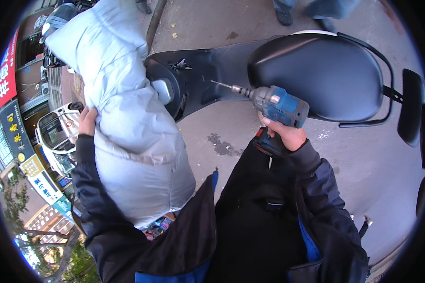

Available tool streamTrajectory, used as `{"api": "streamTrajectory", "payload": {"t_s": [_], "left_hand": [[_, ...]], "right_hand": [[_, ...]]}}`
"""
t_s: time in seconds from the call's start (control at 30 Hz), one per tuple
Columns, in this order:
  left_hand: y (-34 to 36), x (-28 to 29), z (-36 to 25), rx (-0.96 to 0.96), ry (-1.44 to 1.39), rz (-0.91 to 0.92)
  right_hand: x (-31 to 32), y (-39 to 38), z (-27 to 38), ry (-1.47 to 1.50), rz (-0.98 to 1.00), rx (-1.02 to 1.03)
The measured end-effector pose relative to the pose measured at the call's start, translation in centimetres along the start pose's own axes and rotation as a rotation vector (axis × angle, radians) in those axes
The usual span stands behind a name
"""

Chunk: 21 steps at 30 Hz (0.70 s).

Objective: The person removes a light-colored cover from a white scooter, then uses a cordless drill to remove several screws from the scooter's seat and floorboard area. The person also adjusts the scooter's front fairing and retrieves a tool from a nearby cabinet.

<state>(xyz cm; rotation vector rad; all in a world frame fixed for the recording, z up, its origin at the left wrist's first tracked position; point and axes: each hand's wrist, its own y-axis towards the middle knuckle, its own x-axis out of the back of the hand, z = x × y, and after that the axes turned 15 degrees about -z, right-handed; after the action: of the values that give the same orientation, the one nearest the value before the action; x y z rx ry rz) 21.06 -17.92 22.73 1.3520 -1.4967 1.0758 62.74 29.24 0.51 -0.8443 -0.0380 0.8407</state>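
Note:
My right hand (290,135) is wrapped round the grip of a blue and black cordless drill (278,104). Its long thin bit points left, over the footboard of a black electric scooter (222,61). A puffy silver-grey scooter windshield quilt (127,113) drapes over the scooter's front and hides the handlebars. At the quilt's left edge, my left hand (87,121) has its fingers curled against the fabric, gripping it. A bunch of keys (180,65) lies on the dark panel between quilt and seat.
The scooter's black seat (316,78) and its rear rail (389,70) extend right. A white vehicle (56,134) stands beyond the quilt at left, below shop signs. Another person's legs (284,12) show at the top. Small colourful items (158,228) peek out beneath the quilt.

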Motion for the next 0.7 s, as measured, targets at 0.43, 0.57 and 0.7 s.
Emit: {"api": "streamTrajectory", "payload": {"t_s": [0.43,0.57,0.7], "left_hand": [[-0.3,1.3,8.2,0.116,-0.01,0.04],[-1.6,1.5,7.6,-0.426,0.5,0.08],[-3.8,2.7,7.1,-0.322,0.462,0.147]], "right_hand": [[-7.1,8.4,3.8,0.171,0.243,-0.121],[-10.4,10.8,2.4,0.228,0.282,-0.126],[-13.8,12.6,-0.4,0.253,0.349,-0.179]]}}
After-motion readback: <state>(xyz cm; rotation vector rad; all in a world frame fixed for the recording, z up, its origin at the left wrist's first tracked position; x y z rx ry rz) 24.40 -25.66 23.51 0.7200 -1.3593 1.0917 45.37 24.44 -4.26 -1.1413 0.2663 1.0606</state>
